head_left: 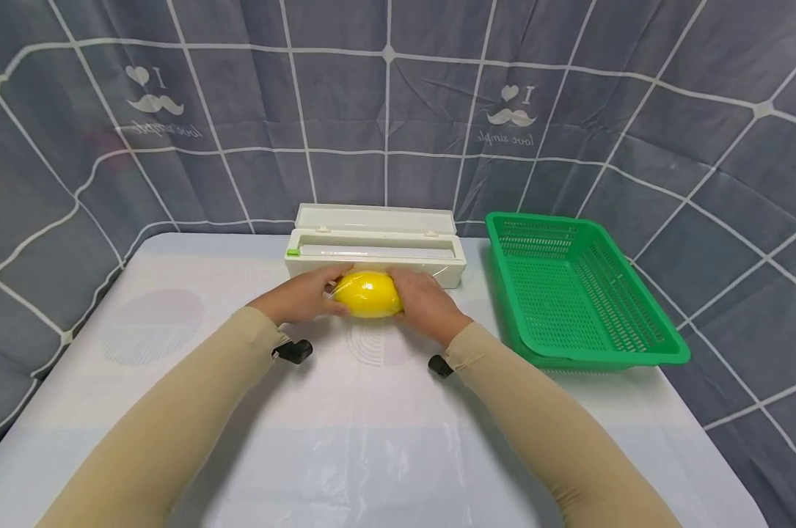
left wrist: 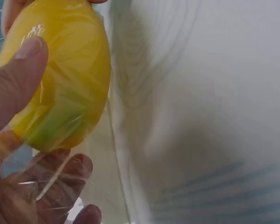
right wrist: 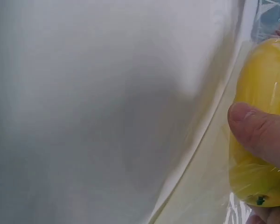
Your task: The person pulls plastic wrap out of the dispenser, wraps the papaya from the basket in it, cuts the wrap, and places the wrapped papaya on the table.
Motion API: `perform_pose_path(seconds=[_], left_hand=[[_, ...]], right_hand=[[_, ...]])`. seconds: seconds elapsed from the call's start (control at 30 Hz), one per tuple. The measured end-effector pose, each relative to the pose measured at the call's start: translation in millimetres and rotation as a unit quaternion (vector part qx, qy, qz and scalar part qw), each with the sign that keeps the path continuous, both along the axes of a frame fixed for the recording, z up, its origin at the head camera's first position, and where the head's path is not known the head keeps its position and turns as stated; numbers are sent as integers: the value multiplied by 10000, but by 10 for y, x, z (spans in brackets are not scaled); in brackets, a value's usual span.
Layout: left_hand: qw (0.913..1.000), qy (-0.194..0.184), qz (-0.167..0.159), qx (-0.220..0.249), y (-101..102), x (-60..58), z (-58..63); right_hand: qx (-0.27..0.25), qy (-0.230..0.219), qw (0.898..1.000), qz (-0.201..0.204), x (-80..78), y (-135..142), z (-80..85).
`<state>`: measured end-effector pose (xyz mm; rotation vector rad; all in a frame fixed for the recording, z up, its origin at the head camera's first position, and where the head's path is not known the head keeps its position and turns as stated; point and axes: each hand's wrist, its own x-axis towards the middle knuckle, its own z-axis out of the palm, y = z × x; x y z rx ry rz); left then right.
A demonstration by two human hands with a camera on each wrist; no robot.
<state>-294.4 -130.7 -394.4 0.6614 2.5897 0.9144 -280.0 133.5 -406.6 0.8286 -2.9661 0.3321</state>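
A yellow oval fruit is held between both hands, with clear cling film over it. One end is greenish in the left wrist view; a small dark green stem spot shows in the right wrist view. My left hand grips one side, its thumb on the fruit and several fingers behind the film. From the other side my right hand holds the fruit, thumb pressed along it. Just behind the hands stands a white cling film dispenser, lid up and a roll inside.
A green plastic basket stands on the right of the table. The dispenser carries a small green piece at its left end. A grey curtain with white lines hangs behind the table and along the sides.
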Motion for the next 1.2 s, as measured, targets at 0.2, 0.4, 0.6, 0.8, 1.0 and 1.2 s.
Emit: perform_pose_path(seconds=[0.2,0.4,0.6,0.8,1.0,1.2], left_hand=[[9924,997,215,-695,35,112,79],[9706,2062,-3,-1241,213,146,-42],[9712,2156,114,-1013,227,99,-154],[9777,1887,89,-920,176,36,-131],[9850,1474,88,-891,148,-15,-86],[9895,1150,63,-871,124,-11,-54]], right_hand=[[11,-130,9998,-124,-36,16,17],[8,-291,9994,-175,-61,61,39],[-57,-347,9992,-210,-58,72,40],[255,382,9986,-274,30,64,85],[372,607,9974,93,13,-14,104],[309,249,9991,-153,-54,-44,69]])
